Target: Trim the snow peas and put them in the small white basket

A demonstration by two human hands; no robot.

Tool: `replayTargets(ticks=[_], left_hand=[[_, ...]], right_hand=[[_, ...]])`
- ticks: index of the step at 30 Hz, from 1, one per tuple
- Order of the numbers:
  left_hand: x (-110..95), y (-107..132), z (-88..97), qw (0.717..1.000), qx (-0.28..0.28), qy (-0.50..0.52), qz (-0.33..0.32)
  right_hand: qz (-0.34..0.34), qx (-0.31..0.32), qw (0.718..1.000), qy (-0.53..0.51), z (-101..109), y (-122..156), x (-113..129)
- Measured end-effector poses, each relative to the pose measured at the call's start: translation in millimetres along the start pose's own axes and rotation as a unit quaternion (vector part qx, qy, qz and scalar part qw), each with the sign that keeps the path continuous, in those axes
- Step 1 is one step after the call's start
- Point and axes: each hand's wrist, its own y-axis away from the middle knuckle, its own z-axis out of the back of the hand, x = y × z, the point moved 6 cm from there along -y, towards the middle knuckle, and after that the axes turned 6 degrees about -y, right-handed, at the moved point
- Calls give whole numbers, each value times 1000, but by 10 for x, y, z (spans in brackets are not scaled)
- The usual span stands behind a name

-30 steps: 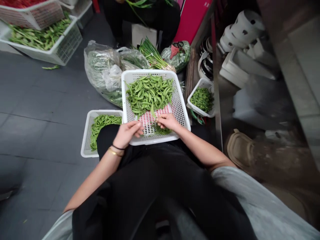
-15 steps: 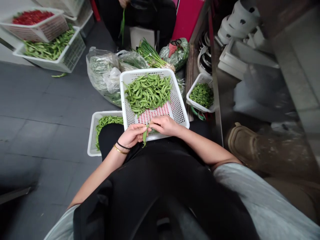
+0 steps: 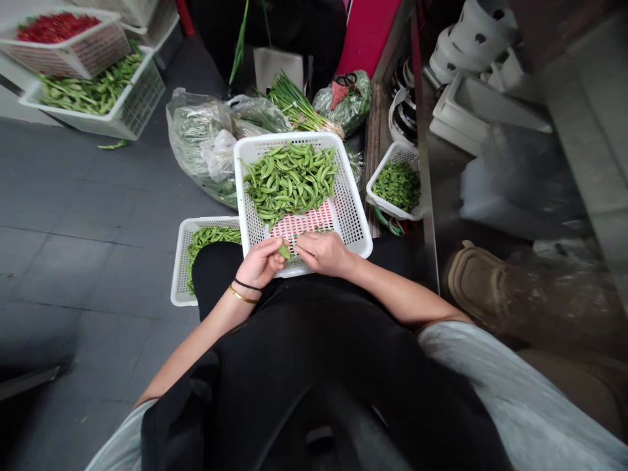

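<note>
Low basket on my L: pods in it. L hand: thumb + fingers pinched on one pod, prob. mid-work. Big basket in front: large pile of pods; can't tell which lot's done vs. left. R hand: fingers bunched, can't tell if holding anything. No legible labels/brands.

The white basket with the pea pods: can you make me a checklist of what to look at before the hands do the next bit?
1. Pod held: ok, the left hand pinches it.
2. Right hand close by: ok, it is just beside the pod, over the near side of the white basket.
3. Right hand free: cannot tell, its grip is hidden.
4. Pile of pods inside: ok, it lies toward the far side.
5. White basket steady: cannot tell, its underside is hidden.
6. Whole side basket in view: not ok, part is hidden.
</note>
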Motion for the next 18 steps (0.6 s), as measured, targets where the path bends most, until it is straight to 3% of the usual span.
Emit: replayTargets(ticks=[3, 6, 8, 13, 16, 18], left_hand=[[-116, -5, 182, 994, -82, -8, -76], [-226, 43, 251, 981, -117, -44, -148], [-253, 71, 215, 976, -116, -73, -172], [-290, 161, 103, 965, -86, -141, -202], [-290, 226, 92, 961, -53, -196, -190], [-225, 237, 45, 961, 2, -235, -146]], right_hand=[[-44, -48, 998, -23, 234, 94, -183], [-104, -46, 992, -54, 386, 138, -389], [-119, -7, 991, -62, 318, 105, -400], [-45, 133, 990, -24, -161, -78, -145], [-21, 125, 989, -73, -225, -127, -118], [-21, 110, 985, -131, -209, -118, -138]])
